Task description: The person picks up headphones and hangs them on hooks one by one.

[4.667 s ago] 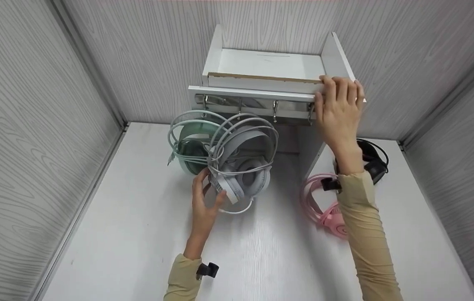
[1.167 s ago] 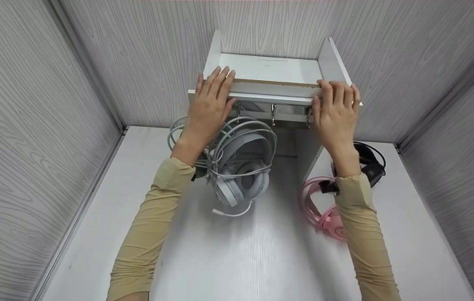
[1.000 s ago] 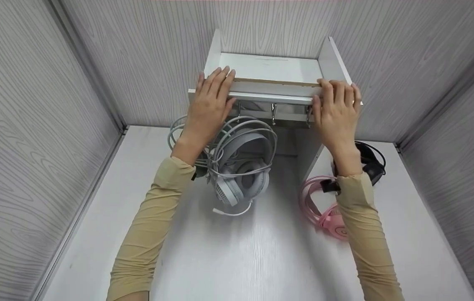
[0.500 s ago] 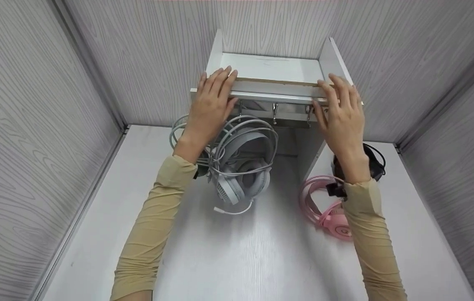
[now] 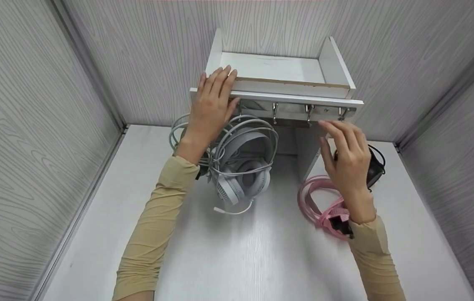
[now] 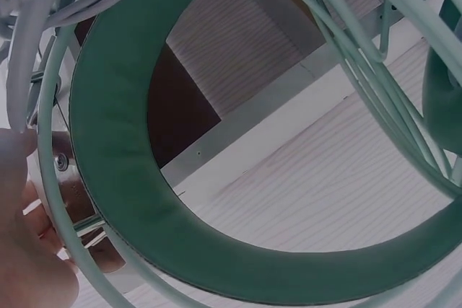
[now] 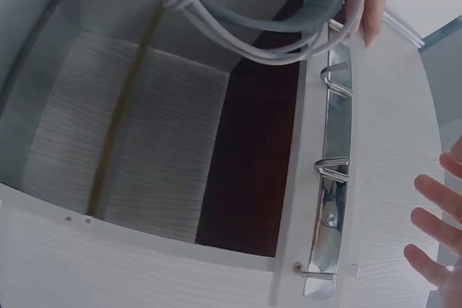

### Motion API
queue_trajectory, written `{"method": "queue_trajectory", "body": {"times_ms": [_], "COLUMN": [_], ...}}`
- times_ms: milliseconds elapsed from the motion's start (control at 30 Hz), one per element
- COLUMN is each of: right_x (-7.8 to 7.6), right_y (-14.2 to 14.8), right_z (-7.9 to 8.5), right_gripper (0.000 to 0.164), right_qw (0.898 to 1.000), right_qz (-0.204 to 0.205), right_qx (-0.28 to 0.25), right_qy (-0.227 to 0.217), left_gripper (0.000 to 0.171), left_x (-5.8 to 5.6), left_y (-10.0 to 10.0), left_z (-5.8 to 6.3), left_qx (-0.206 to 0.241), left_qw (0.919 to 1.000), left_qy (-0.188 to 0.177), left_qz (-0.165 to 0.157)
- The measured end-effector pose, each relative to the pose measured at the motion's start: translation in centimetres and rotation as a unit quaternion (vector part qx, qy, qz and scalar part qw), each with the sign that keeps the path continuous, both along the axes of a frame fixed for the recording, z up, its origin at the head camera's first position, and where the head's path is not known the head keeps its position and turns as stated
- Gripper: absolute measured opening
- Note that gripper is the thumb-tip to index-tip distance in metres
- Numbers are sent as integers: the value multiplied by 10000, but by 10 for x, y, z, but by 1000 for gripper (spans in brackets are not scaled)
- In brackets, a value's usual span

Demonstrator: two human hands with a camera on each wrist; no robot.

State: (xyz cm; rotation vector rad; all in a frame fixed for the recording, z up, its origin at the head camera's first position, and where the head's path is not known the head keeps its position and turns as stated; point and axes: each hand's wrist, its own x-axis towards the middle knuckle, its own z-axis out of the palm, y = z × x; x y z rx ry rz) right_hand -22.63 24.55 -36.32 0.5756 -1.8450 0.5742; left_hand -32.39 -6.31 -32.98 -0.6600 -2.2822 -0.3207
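Green headset (image 6: 115, 142) cut off by left wrist view's edge; pink headset (image 5: 324, 218) partly behind right arm (image 5: 373, 255).

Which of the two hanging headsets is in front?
The white headset: in the head view it overlaps the green headset behind it, and its white mic curves out below.

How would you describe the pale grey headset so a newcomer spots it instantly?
Start at the white shelf unit at the back, then find the metal hooks under its front edge. Below their left half hangs the pale grey headset, loops of cable around it. Its colour separates it from the green headset behind and the pink headset further right.
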Motion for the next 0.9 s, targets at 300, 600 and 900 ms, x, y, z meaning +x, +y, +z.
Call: {"method": "queue_trajectory", "body": {"times_ms": [300, 600, 900], "right_x": [19, 28, 26], "right_y": [27, 76, 133], "right_z": [-33, -78, -138], "right_gripper": [27, 23, 22], "right_qw": [9974, 9850, 9354], "right_qz": [-396, -999, -1824], "right_qx": [-199, -179, -244], "right_qy": [-563, -1394, -3018], "left_gripper": [56, 57, 57], "left_x": [0, -1, -1], "left_y": [-3, 0, -2], "left_z": [-2, -1, -4], "left_qx": [118, 113, 87], "left_qw": [9999, 9999, 9999], "left_qy": [-6, -51, 33], "left_qz": [3, -17, -104]}}
